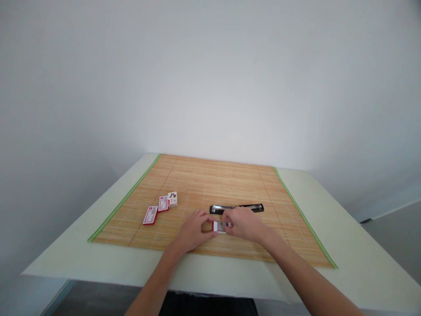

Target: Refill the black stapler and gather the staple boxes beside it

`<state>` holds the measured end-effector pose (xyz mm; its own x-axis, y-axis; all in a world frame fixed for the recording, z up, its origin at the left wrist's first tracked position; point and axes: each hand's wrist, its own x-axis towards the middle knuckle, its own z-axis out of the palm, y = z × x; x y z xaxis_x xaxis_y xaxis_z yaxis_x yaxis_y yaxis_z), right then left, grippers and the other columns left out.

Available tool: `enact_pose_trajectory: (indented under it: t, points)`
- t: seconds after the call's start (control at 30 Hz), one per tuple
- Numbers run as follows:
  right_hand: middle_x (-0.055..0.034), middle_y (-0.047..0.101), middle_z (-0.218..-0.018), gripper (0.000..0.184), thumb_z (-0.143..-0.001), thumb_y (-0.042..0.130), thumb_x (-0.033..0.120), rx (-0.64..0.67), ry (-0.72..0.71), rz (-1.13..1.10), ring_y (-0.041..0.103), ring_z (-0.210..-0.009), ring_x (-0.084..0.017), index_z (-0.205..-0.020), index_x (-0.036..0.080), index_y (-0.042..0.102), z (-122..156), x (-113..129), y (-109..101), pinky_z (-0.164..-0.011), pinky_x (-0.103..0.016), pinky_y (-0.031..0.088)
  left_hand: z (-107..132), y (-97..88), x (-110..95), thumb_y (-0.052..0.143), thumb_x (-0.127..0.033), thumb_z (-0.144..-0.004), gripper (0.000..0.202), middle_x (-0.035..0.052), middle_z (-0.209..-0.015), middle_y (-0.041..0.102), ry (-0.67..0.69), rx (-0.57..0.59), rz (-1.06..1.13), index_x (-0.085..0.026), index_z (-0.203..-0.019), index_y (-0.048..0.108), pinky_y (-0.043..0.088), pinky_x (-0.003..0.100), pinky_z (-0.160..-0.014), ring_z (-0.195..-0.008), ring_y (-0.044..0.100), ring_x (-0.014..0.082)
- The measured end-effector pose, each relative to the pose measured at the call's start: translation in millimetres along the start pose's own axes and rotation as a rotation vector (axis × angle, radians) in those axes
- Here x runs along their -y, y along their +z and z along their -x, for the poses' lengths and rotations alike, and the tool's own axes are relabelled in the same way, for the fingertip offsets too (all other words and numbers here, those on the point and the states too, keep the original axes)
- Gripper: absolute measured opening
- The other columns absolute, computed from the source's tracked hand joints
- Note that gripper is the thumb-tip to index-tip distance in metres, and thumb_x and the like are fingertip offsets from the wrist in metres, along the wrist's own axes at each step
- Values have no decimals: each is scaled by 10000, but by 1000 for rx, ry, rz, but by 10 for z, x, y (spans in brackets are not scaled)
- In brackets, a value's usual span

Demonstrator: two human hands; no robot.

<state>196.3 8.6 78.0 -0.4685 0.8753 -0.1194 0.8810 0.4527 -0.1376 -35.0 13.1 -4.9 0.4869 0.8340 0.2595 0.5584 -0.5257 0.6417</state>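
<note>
Bracing one end of a small box (215, 226), the left hand (197, 230) has thumb and forefinger set narrowly about it; the right hand (241, 223) curls over the other end, fingertips drawn close by the grey contents (221, 227), though I cannot tell whether they grip these or the box itself. The box lies between the hands, on the near side of the black stapler (219, 209) and just beside it, its long axis running left to right, roughly parallel to the stapler's. Of the two, the right hand is nearer the stapler, overlapping part of it in this view. The stapler lies opened out flat. Well apart to the stapler's left are a white carton (173, 199), a middle box (163, 203) right by it, and farther out an end box (150, 215). Under the stapler spreads a green-edged bamboo mat (210, 182) on a pale table (59, 259); beyond the stapler rises a plain wall (210, 87)
</note>
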Motion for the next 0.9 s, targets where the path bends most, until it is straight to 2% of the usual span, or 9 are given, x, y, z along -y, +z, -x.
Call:
enact_pose_trajectory:
  t: [0.2,0.43,0.5,0.57,0.67,0.8,0.9]
  points:
    - [3,709,-788,129,-819,702,284,-37,98,-154,583,-673,-144,-939,239,723,270,-297,51,-601,-252,272,3,2,-6,812,-456,-801,328,28,-1104,669,-6,-5,15,-296,-1068,709,455,394,-947,-1060,599,257]
    - [8,673,-743,110,-871,668,301,-91,156,-299,585,-679,-157,-951,233,702,482,-387,205,-608,-248,300,-1,-12,-26,817,-450,-791,331,25,-1091,669,-19,3,8,-296,-1065,714,459,389,-942,-1050,602,255]
    - [9,674,-750,174,-870,677,329,-103,184,-333,594,-685,-163,-1016,238,703,536,-426,231,-626,-252,330,13,-36,-26,821,-453,-784,364,25,-1122,670,-16,8,20,-304,-1098,711,454,392,-959,-1075,601,259]
    - [13,675,-756,314,-859,701,364,-126,198,-365,602,-688,-169,-1148,244,684,598,-490,257,-641,-258,358,29,-68,-14,825,-454,-778,396,24,-1152,670,-23,14,39,-311,-1128,706,451,393,-972,-1094,602,260]
    - [22,675,-756,446,-833,738,383,-121,183,-423,604,-678,-170,-1250,249,652,686,-587,307,-638,-261,383,42,-110,19,805,-452,-801,355,20,-1113,682,-33,37,53,-304,-1111,715,452,387,-958,-1064,613,253]
    - [-2,691,-809,275,-873,690,337,-106,146,-496,606,-699,-168,-1129,237,712,726,-591,370,-643,-264,408,21,-118,36,794,-451,-817,273,13,-1017,693,-28,60,33,-300,-1040,748,449,376,-927,-1008,620,244]
    - [-14,696,-843,238,-888,676,314,-138,124,-529,604,-719,-170,-1106,236,727,677,-489,393,-655,-266,422,-4,-88,3,803,-446,-812,263,6,-1016,698,-27,55,15,-321,-1039,759,443,374,-921,-1005,618,243]
